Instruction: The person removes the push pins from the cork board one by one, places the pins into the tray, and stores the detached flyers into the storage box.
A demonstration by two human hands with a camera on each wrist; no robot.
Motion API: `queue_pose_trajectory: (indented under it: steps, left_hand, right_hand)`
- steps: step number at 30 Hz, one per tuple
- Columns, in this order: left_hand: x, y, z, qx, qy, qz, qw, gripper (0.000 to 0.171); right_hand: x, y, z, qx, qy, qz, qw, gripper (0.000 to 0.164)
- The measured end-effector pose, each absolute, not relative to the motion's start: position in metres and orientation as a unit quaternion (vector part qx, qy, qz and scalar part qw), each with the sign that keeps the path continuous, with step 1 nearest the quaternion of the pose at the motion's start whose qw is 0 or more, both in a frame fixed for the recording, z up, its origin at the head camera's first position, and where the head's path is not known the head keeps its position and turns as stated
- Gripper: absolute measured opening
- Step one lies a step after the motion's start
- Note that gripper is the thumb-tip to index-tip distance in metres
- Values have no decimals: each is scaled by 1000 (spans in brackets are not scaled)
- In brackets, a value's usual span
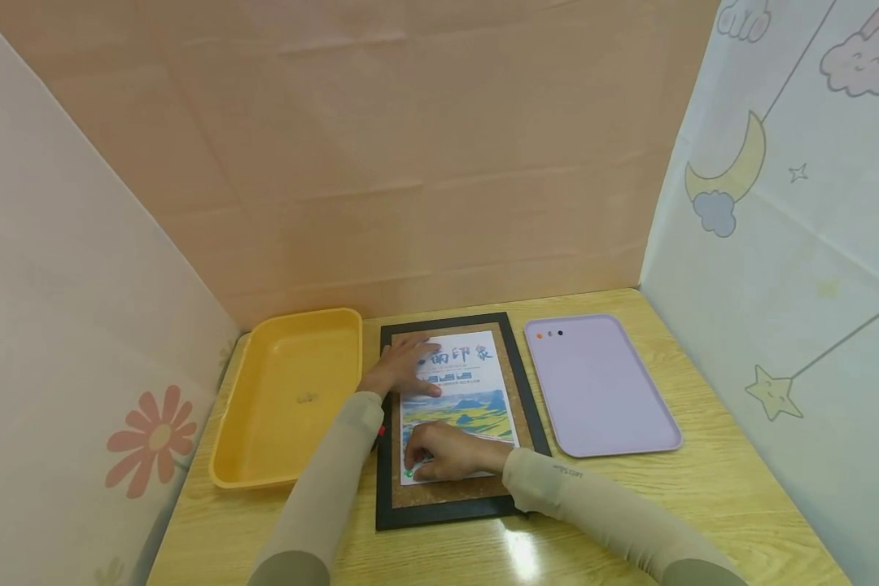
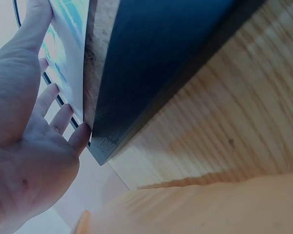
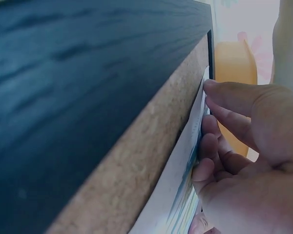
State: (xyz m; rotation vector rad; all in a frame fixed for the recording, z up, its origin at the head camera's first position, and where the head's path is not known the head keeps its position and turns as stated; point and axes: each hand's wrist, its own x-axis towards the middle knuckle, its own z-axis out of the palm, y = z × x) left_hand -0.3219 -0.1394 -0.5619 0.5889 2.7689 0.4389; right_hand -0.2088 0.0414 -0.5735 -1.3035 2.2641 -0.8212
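Observation:
A printed poster sheet (image 1: 476, 382) with blue lettering and a landscape lies on a cork board (image 1: 514, 370) with a black frame (image 1: 457, 511). Spread over the sheet's upper left part is my left hand (image 1: 406, 366), its fingers fairly straight and resting on the paper. My right hand (image 1: 447, 452) is at the lower left corner, with thumb and forefinger brought together and the other fingers curled. A small green thumbtack (image 1: 408, 473) shows at those fingertips; its shape is partly hidden. In the right wrist view, the thumb (image 3: 229, 92) touches the paper's corner.
Left of the board stands a yellow tray (image 1: 286, 480). A lilac tray (image 1: 601, 391) on the right holds three small round pieces, orange, grey and black, at its far left corner. A small red object (image 1: 382, 430) lies beside the frame's left edge. Walls enclose the table.

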Motion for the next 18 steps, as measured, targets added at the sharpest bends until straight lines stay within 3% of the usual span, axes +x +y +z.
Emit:
queue_pose_trajectory:
  steps: [13, 18]
  left_hand:
    - [-321, -141, -561, 207, 957, 155, 135, 98]
    - [-321, -141, -562, 207, 957, 152, 137, 100]
  right_hand:
    - [-207, 37, -573, -483, 810, -279, 179, 8]
    - [-207, 38, -580, -510, 803, -274, 139, 8]
